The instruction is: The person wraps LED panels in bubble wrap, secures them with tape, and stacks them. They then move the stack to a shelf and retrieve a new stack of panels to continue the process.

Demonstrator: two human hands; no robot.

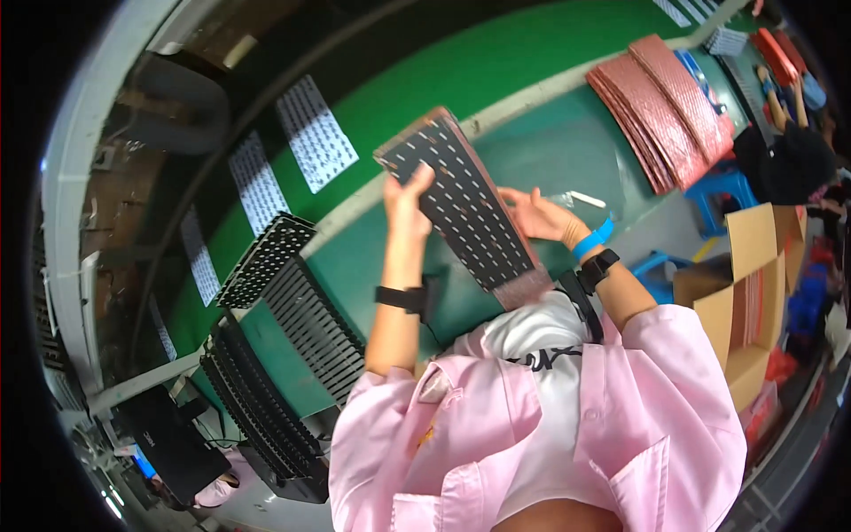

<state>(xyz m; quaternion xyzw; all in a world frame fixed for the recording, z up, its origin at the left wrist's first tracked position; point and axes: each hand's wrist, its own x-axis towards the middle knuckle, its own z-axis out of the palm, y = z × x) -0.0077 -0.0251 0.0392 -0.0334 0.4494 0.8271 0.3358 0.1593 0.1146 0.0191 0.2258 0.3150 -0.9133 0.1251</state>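
A long black panel (456, 195) with rows of white dashes is held tilted over the green table, in front of my chest. Clear pinkish wrap (523, 288) shows around its edges and sticks out past its near end. My left hand (408, 202) grips its left edge, thumb on the top face and fingers underneath. At the right edge is my right hand (539, 215), its fingers stretched out beside the panel; whether they touch it is hard to see. A small white stick (588, 199) lies on the table just beyond my right hand.
Pink bubble-wrap bags (660, 111) are stacked at the far right. Black slotted panels (310, 324) and a row of black racks (257, 403) stand left. White patterned sheets (316, 133) lie on the green belt (381, 97). Right are an open cardboard box (740, 301) and blue stools (722, 191).
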